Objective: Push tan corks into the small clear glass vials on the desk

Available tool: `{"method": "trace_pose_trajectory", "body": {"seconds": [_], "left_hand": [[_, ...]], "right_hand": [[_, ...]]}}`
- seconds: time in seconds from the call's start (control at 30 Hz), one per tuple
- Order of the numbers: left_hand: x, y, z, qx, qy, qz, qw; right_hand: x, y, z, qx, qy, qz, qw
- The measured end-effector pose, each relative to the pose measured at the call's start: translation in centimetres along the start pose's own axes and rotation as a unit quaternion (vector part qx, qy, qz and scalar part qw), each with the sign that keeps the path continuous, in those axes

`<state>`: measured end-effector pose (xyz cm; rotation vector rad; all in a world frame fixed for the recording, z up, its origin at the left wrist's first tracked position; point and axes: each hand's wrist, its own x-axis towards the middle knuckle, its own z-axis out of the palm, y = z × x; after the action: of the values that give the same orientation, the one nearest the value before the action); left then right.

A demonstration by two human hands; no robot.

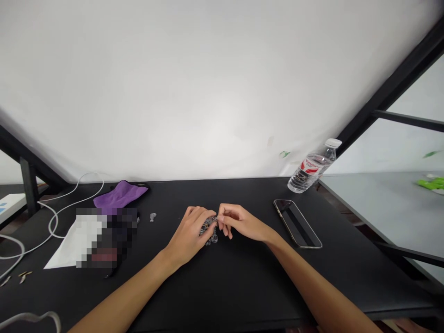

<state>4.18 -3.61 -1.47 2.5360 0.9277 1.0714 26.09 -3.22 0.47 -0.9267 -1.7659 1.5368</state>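
Near the middle of the black table, my left hand (190, 230) is curled over a small cluster of clear and metallic pieces (213, 237), its thumb and fingers closed around it. The cluster's kind is hard to make out, since my fingers cover much of it; rounded transparent parts show below my thumb. My right hand (242, 222) meets it from the right side. Its thumb and index finger are pinched together at the cluster's upper edge, and the other fingers curl downward. Whatever lies between those fingertips is too small to name.
A smartphone (298, 224) lies right of my hands, with a water bottle (311, 167) behind it. To the left are a small clear piece (152, 217), a purple cloth (120, 196), white paper (65, 247), a white cable (55, 217) and small metallic bits (24, 276). A white wall (208, 92) rises behind.
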Motion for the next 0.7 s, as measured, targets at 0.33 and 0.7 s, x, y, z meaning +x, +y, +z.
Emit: {"method": "trace_pose_trajectory", "body": {"seconds": [0.33, 0.7], "left_hand": [[0.1, 0.2, -0.4, -0.027, -0.001, -0.005, 1.000], [-0.2, 0.2, -0.1, -0.037, -0.022, -0.021, 0.999]], "right_hand": [[-0.1, -0.2, 0.6, -0.037, 0.014, -0.009, 0.999], [-1.2, -1.8, -1.6, -0.180, 0.019, -0.012, 0.983]]}}
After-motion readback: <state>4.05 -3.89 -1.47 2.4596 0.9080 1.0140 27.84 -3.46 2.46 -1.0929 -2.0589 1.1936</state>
